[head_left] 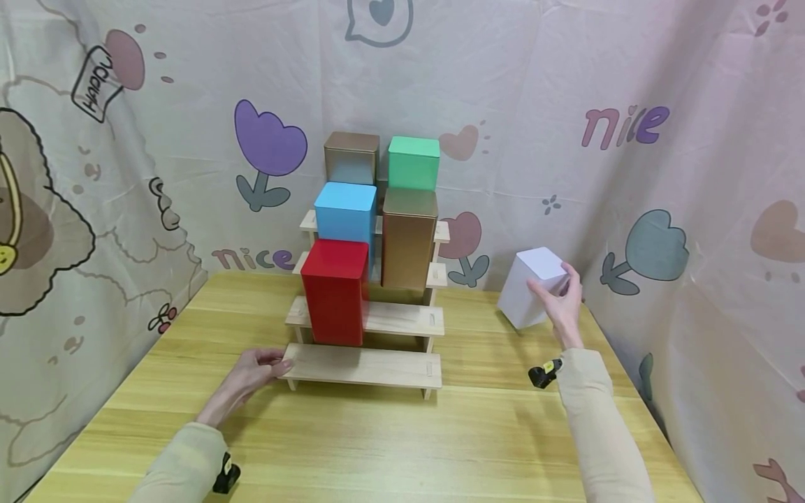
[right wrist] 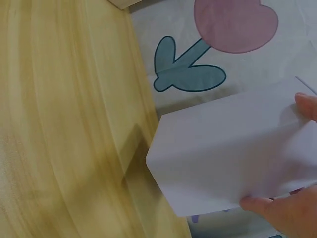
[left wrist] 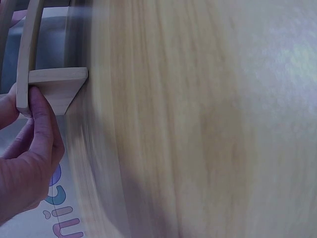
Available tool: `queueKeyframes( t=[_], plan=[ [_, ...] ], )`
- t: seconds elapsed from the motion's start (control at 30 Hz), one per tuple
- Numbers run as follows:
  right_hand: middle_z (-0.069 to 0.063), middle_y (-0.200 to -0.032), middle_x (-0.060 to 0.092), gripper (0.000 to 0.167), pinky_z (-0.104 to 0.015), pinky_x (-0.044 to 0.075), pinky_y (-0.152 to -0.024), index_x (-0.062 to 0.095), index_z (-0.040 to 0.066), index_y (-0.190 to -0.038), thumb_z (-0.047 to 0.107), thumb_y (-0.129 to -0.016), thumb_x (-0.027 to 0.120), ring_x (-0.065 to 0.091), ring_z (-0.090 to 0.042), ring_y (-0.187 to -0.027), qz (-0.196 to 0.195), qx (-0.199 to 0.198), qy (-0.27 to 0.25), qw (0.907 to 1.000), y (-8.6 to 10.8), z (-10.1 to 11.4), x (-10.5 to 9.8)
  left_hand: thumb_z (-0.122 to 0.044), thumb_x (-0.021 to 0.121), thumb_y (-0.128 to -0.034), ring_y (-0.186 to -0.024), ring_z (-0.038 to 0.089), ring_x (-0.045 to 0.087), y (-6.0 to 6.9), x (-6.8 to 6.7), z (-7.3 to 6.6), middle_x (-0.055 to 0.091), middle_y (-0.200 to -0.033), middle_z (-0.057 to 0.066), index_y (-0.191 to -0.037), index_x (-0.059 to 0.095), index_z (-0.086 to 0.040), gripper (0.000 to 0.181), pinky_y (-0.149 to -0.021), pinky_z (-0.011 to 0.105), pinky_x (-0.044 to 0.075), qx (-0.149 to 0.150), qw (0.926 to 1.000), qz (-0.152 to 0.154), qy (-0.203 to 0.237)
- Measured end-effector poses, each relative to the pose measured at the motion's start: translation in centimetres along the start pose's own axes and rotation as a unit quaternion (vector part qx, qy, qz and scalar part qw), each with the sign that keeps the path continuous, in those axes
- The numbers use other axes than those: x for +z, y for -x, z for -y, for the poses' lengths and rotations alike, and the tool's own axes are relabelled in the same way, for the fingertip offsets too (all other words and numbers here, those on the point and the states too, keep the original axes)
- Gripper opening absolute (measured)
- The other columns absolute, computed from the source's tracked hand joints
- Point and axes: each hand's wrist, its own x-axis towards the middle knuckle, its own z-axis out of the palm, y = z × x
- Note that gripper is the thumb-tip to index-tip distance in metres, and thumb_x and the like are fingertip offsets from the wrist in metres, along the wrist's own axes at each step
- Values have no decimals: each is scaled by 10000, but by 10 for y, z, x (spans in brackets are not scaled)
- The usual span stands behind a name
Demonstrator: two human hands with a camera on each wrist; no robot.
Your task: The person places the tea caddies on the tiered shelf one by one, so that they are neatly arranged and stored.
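Observation:
A white box (head_left: pixel 523 297) is tilted near the table's back right, and my right hand (head_left: pixel 564 307) grips it with thumb and fingers on opposite sides. The right wrist view shows the plain box (right wrist: pixel 223 153) close to the table's edge; whether its lower corner touches the table I cannot tell. To the left, a stepped wooden rack (head_left: pixel 402 365) stands on the table. My left hand (head_left: pixel 250 376) pinches the left end of its lowest board, thumb on top. In the left wrist view the fingers (left wrist: pixel 43 124) bend under that board beside a rack leg.
On the rack's steps stand a red box (head_left: pixel 333 300), a blue box (head_left: pixel 344 213), a bronze box (head_left: pixel 409 241), a green box (head_left: pixel 413 164) and a brown box (head_left: pixel 352 157). A printed curtain (head_left: pixel 503 84) hangs behind and beside the wooden table (head_left: pixel 377 447).

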Motion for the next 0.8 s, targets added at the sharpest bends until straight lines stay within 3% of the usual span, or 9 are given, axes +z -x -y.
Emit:
queueKeyframes(
  t=[0.2, 0.4, 0.63, 0.8],
  plan=[
    [-122, -1640, 276, 897, -545, 307, -1230, 247, 266, -1585, 246, -871, 791, 327, -344, -1477, 93, -117, -14, 9999, 2, 8, -4, -120, 635, -981, -1032, 212, 662, 1, 0, 0, 581, -1290, 368, -1365, 444, 207, 540, -919, 367, 600, 14, 10000, 2, -32],
    [-109, -1569, 393, 857, -508, 390, -1153, 312, 289, -1558, 233, -856, 801, 435, -293, -1319, 105, -260, -15, 9996, 2, 18, -8, -122, 636, -980, -1028, 215, 663, 1, 0, 0, 586, -1283, 367, -1362, 444, 211, 542, -923, 377, 598, -2, 10000, -13, -68],
    [-88, -1496, 445, 815, -364, 431, -1015, 359, 299, -1534, 234, -853, 803, 480, -150, -1128, 174, -422, 30, 9990, 5, 29, -9, -128, 624, -989, -1050, 221, 658, 0, -1, 0, 572, -1303, 367, -1382, 428, 200, 548, -956, 408, 586, 1, 10000, 68, -52],
    [2, -1387, 465, 802, -296, 458, -941, 368, 300, -1531, 205, -860, 797, 499, -114, -1069, 365, -580, 79, 9976, 9, 39, -11, -123, 627, -986, -1046, 205, 655, -1, 0, 1, 578, -1297, 362, -1382, 429, 200, 548, -952, 397, 589, -41, 10000, 45, 7]
  ],
)
